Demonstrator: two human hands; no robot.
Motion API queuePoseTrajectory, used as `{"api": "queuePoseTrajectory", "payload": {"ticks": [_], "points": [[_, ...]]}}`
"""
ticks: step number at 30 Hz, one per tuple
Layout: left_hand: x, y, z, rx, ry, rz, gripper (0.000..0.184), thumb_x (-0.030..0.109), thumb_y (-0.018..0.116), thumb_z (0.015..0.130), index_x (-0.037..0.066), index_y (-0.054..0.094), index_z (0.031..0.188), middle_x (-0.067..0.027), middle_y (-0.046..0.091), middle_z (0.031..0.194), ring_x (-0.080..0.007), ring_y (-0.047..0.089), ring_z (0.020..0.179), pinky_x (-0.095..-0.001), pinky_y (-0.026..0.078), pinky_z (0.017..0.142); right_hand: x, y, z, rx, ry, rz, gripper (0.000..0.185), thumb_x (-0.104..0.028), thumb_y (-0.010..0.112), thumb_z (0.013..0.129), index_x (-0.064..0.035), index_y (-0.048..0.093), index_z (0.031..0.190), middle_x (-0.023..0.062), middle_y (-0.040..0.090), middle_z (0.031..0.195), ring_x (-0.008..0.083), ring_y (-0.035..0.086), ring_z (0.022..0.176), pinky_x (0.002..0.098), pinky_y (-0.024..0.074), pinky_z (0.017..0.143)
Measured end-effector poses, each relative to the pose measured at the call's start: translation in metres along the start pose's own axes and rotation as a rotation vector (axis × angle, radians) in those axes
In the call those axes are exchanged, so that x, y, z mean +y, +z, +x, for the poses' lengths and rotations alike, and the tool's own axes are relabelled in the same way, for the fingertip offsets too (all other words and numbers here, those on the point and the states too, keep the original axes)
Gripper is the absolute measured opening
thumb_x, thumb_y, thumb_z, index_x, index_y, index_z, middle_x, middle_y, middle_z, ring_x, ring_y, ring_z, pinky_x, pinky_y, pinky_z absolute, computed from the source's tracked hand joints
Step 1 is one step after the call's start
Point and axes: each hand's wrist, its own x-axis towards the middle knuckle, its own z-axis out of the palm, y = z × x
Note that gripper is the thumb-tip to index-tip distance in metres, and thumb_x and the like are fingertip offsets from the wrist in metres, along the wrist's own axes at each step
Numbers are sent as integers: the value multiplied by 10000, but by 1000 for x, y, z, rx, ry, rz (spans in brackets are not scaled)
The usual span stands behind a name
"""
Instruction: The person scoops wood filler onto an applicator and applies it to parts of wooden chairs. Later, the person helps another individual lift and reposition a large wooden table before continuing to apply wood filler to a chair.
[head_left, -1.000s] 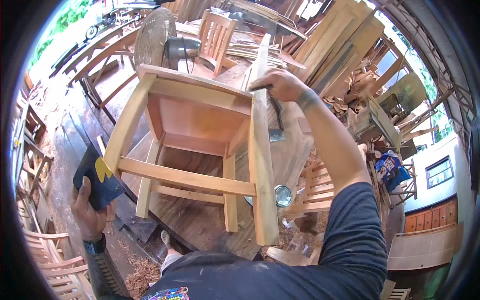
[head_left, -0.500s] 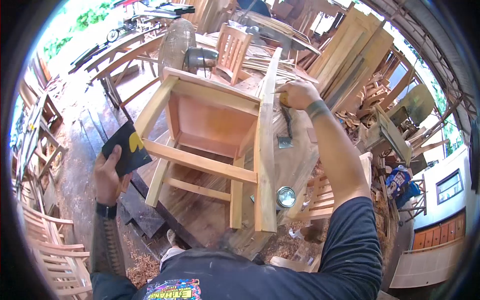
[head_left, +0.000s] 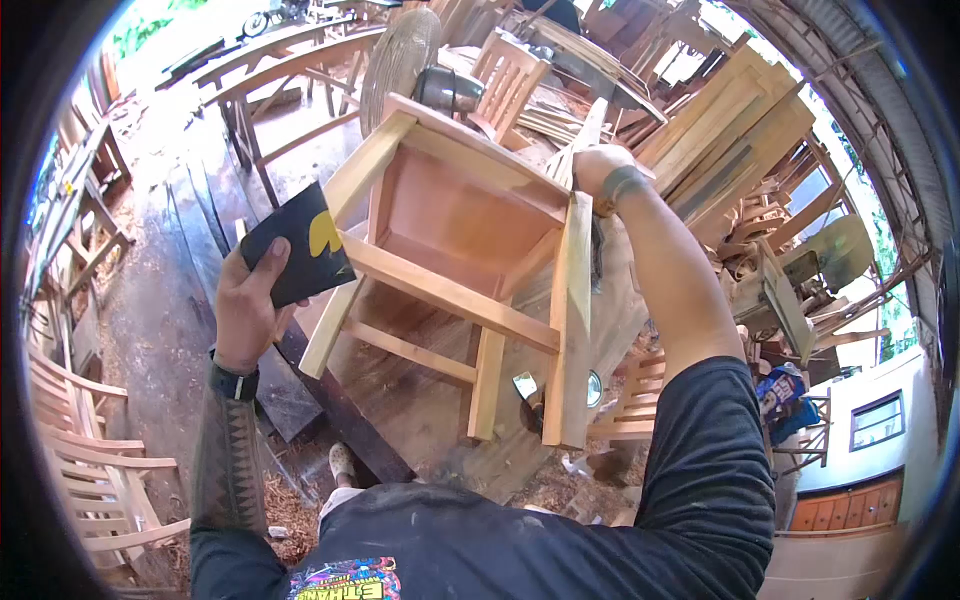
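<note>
An unfinished wooden chair frame (head_left: 455,285) lies tilted before me on a wooden work surface (head_left: 415,400), its pale legs and rails toward me. My left hand (head_left: 250,305) grips a flat black square board (head_left: 295,245) with a yellow patch on it, thumb across its face. The board is close beside the chair's left leg. My right hand (head_left: 603,178) is closed at the upper part of the chair's long right post (head_left: 572,330). Whatever is in those fingers is hidden from view. A round shiny can (head_left: 594,388) shows partly behind the post.
A fan (head_left: 400,65) and a slatted chair (head_left: 508,85) stand behind the frame. Wooden boards (head_left: 720,130) lean at the back right. Slatted chair parts (head_left: 105,470) line the left side. Wood shavings (head_left: 290,510) cover the floor near my foot.
My right hand has moved in against the long post; a thin pointed thing showed at its fingers before. The chair and board appear further right, and the post now partly covers the can.
</note>
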Motion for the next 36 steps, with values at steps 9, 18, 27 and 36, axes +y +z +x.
{"api": "queuePoseTrajectory", "payload": {"ticks": [9,18,27,36], "points": [[8,-2,12,-19,-386,-775,436,166,720,961,64,605,1368,-170,682,1178,-240,727,945,-311,621,710,-14,-34,6,-236,-96,-63,256,-136,653,810,-41,783,1008,195,762,1034,332,747,952,434,598,811],[27,-6,18,4,-578,-1088,314,205,631,1042,-39,612,1239,-106,736,1084,-159,739,892,-284,605,685,-32,-35,-6,-90,-24,-166,222,-123,644,831,-122,804,986,111,782,1043,315,753,973,461,590,777],[22,-5,15,-1,-453,-954,322,222,631,1045,-38,616,1234,-100,736,1047,-147,728,835,-267,572,635,-76,-20,6,-174,-119,-386,236,-157,640,896,-153,808,1062,91,779,1099,296,739,1041,492,553,822],[19,2,11,55,-477,-1087,379,234,652,1032,-80,593,1237,-136,712,1085,-179,738,916,-285,627,740,-79,-71,23,-328,-106,-391,264,-172,674,882,-185,805,1111,66,763,1190,317,708,1130,592,512,932]]}}
